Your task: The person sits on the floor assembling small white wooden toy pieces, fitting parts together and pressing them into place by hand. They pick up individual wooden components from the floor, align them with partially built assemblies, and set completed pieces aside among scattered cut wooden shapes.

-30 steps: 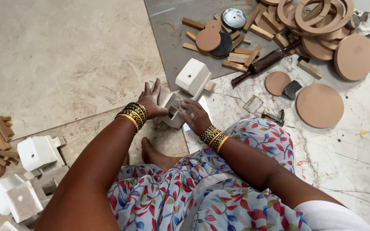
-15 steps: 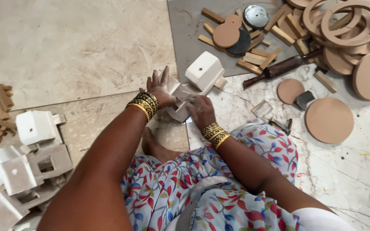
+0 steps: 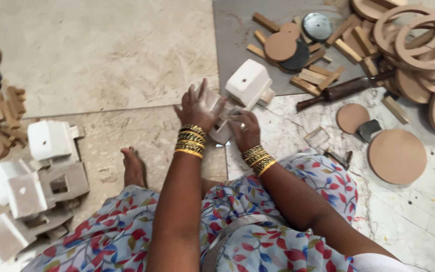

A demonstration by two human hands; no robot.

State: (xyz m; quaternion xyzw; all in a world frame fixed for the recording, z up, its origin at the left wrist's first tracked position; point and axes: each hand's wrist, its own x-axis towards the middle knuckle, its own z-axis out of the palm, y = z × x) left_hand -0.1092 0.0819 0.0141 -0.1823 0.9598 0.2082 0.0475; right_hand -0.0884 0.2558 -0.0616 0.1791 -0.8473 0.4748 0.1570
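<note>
Left hand (image 3: 199,107) has lifted a bit, fingers spread wide over the small white piece (image 3: 222,130). Bare floor (image 3: 101,50) sits open leftward. Right hand (image 3: 245,131) curls around that piece, holding it.

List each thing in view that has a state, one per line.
Left hand: fingers spread, pressing on the small white block.
Right hand: curled on that block.
White box: tilted, on the floor.
Dark bottle: lying on its side.
Wooden rings: stacked, overlapping.
</note>
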